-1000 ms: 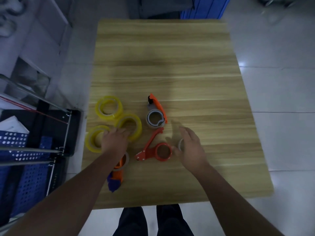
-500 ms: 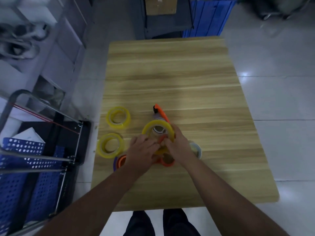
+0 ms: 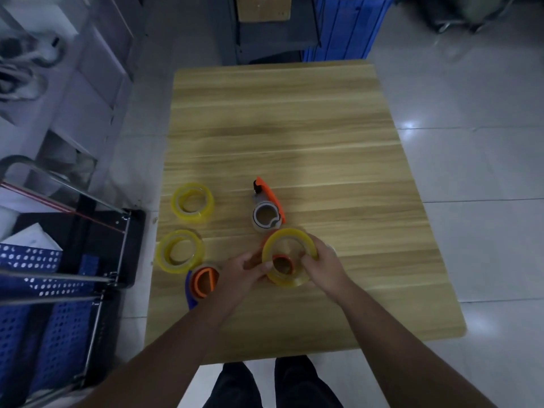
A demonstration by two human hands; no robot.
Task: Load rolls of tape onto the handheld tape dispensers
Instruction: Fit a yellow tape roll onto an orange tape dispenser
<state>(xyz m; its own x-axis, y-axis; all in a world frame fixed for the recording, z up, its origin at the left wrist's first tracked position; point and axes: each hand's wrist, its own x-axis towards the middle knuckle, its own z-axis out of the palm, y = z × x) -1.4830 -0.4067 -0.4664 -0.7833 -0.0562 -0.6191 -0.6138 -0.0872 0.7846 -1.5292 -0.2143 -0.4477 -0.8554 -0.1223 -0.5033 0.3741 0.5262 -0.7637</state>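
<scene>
A yellow tape roll (image 3: 287,241) sits around the orange hub of a dispenser (image 3: 283,263) near the table's front middle. My right hand (image 3: 322,265) grips the roll's right rim. My left hand (image 3: 245,270) holds its left side and the dispenser beneath. Two more yellow rolls lie at the left: one further back (image 3: 192,202), one nearer (image 3: 180,251). An orange dispenser with an almost used-up roll (image 3: 267,212) lies behind my hands. A blue-handled dispenser with an orange hub (image 3: 201,282) lies left of my left hand.
The wooden table (image 3: 279,128) stretches away behind the items. A metal cart with blue perforated crates (image 3: 44,290) stands close to its left edge. Blue bins (image 3: 347,28) and a dark cabinet stand beyond the far edge. My legs show below the near edge.
My left hand picked a yellow roll from the left group and brought it over the orange dispenser. The roll now sits lower around the hub, held from both sides.
</scene>
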